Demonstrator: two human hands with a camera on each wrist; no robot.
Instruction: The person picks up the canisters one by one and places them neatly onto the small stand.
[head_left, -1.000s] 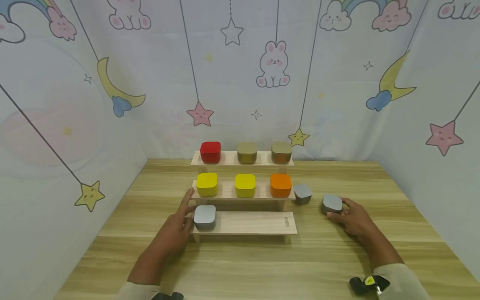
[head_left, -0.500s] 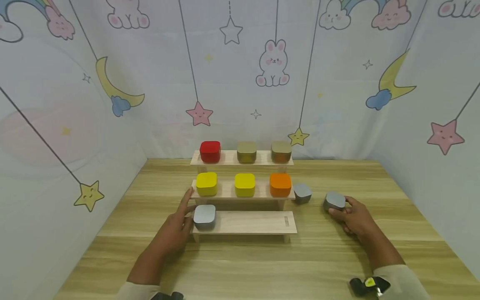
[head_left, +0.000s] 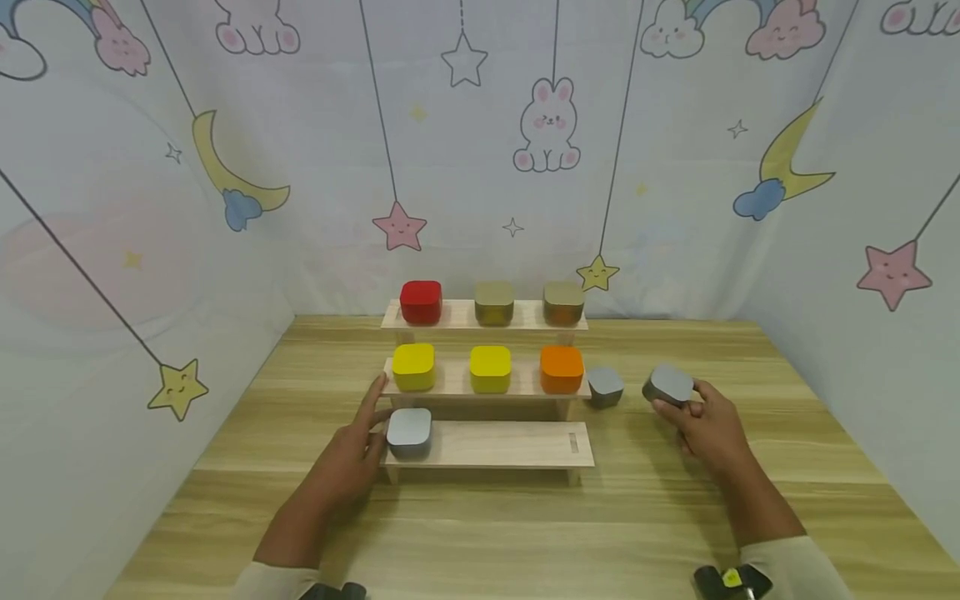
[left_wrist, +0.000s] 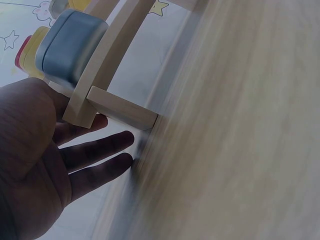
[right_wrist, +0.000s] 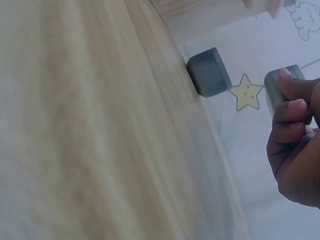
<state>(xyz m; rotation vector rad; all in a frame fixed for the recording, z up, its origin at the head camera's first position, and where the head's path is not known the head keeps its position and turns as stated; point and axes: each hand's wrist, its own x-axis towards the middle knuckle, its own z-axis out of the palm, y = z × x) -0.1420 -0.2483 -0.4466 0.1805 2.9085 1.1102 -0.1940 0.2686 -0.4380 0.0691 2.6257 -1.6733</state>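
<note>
My right hand (head_left: 712, 429) pinches a small grey rounded-square box (head_left: 669, 385) between thumb and fingers, tilted above the table to the right of the stand. In the right wrist view a seam runs round the held box (right_wrist: 272, 90). A second grey box (head_left: 605, 387) sits on the table beside the stand's right end. My left hand (head_left: 352, 458) rests at the left end of the wooden stepped stand (head_left: 502, 443), its index finger reaching to the middle step. A third grey box (head_left: 409, 433) stands on the lowest step next to that hand. In the left wrist view several fingers (left_wrist: 100, 150) are extended.
The middle step carries two yellow boxes (head_left: 490, 370) and an orange one (head_left: 561, 370). On the top step are a red box (head_left: 421, 303) and two olive-gold ones (head_left: 494, 304). A printed curtain (head_left: 480, 167) encloses the wooden table (head_left: 487, 542) at the back and sides.
My right hand has lifted its grey box up off the table and slightly away from me, tilting it. The left hand stays in place at the stand.
</note>
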